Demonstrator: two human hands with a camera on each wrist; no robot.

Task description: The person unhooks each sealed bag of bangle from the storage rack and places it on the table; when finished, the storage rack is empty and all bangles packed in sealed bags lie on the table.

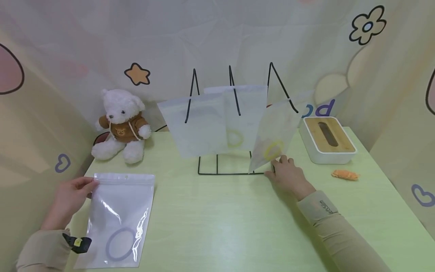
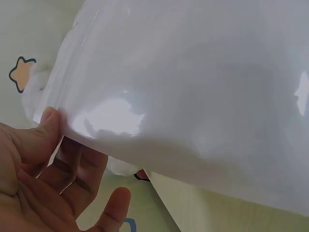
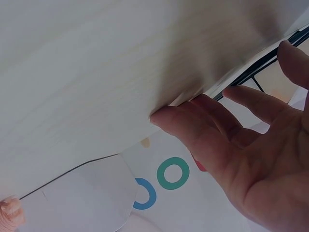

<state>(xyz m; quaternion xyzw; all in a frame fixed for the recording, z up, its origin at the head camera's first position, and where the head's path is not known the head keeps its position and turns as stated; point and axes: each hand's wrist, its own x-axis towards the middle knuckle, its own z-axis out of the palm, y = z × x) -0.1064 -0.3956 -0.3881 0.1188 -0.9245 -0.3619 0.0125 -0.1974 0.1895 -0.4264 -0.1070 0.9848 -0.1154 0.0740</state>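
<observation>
My left hand (image 1: 73, 194) pinches the upper left edge of a clear zip bag (image 1: 122, 200), thumb on its front. Low inside the bag shows a pale ring (image 1: 120, 244). In the left wrist view, the bag's glossy film (image 2: 193, 96) fills most of the picture. At the right front corner of a black wire rack (image 1: 231, 174), my right hand (image 1: 289, 175) rests its fingertips on the table, thumb apart from the fingers. The right wrist view shows this hand (image 3: 241, 145) beside the black wire. Frosted bags (image 1: 200, 124) hang from the rack's hooks, two with yellowish rings.
A white teddy bear (image 1: 124, 132) in a brown top sits at the back left. On the right stands a white tissue box (image 1: 327, 156) with a wooden lid, an orange wrapped item (image 1: 345, 174) before it. A printed curtain (image 1: 163, 49) closes off the back.
</observation>
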